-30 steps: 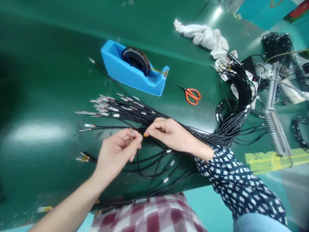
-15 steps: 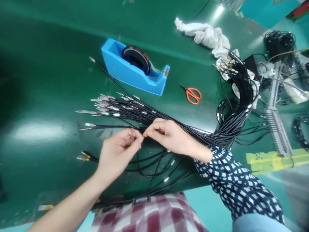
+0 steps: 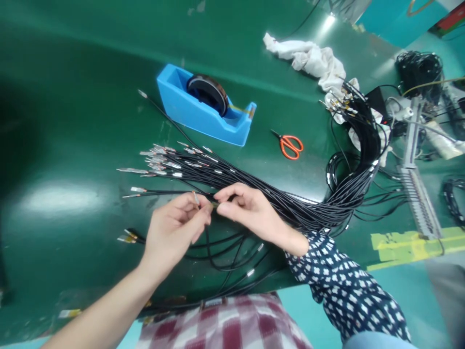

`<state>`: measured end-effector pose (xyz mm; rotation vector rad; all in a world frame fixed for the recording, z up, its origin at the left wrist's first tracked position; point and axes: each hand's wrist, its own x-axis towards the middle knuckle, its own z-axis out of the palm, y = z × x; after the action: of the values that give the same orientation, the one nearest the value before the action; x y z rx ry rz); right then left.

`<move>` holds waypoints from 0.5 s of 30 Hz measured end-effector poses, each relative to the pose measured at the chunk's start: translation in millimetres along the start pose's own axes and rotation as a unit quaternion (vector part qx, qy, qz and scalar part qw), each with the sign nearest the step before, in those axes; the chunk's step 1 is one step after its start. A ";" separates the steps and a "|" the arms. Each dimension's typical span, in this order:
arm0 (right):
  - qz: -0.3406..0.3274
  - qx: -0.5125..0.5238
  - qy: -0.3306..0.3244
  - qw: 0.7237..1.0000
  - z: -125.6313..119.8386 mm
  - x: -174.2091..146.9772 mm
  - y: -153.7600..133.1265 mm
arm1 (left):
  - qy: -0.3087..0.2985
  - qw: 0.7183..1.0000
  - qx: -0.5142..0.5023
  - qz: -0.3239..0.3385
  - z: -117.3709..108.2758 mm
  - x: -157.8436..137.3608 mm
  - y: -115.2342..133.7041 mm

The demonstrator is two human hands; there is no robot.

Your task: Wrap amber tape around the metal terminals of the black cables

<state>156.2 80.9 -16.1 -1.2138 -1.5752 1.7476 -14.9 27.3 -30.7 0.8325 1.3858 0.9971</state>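
Note:
My left hand [image 3: 178, 220] is closed in a pinch around the end of a black cable, whose small pale connector tip [image 3: 196, 199] sticks up between the fingers. A short strip of amber tape [image 3: 214, 205] shows at the left fingertips, partly hidden. Close beside it, my right hand [image 3: 247, 206] has its thumb and forefinger curled at the strip, seemingly holding it; the exact contact is small and blurred. Behind both hands lies a thick bundle of black cables [image 3: 254, 182] with several metal-and-clear tips fanned to the left.
A blue tape dispenser [image 3: 210, 123] carrying a roll of amber tape [image 3: 209, 92] stands beyond the bundle. Orange-handled scissors [image 3: 290, 146] lie to its right. White cloth [image 3: 312, 58] is at the back. Cables with yellow-wrapped ends [image 3: 128, 237] lie front left, and a slotted grey strip [image 3: 421, 201] sits at right.
My right hand has shifted slightly down, and its thumb and forefinger have parted a little. My left hand still pinches the cable end, its connector tip now tilted more. The view has shifted slightly.

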 end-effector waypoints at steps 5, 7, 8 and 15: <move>-0.017 -0.002 0.054 0.998 2.3 0.9 9.1 | -0.035 0.999 -0.018 0.026 0.8 2.2 0.5; -0.014 -0.007 0.056 0.998 -2.6 1.7 7.9 | -0.058 0.998 -0.006 0.031 1.5 1.8 2.9; -0.013 -0.015 0.049 0.999 -5.3 1.8 6.2 | -0.062 0.998 0.009 0.032 2.0 1.1 4.1; -0.023 -0.077 -0.014 0.997 -11.0 1.5 -5.3 | -0.040 0.998 0.025 0.029 4.4 -6.4 4.3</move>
<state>163.8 89.0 -10.8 -1.2175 -1.7691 1.6463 -10.4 23.5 -24.1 0.9445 1.3301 0.9667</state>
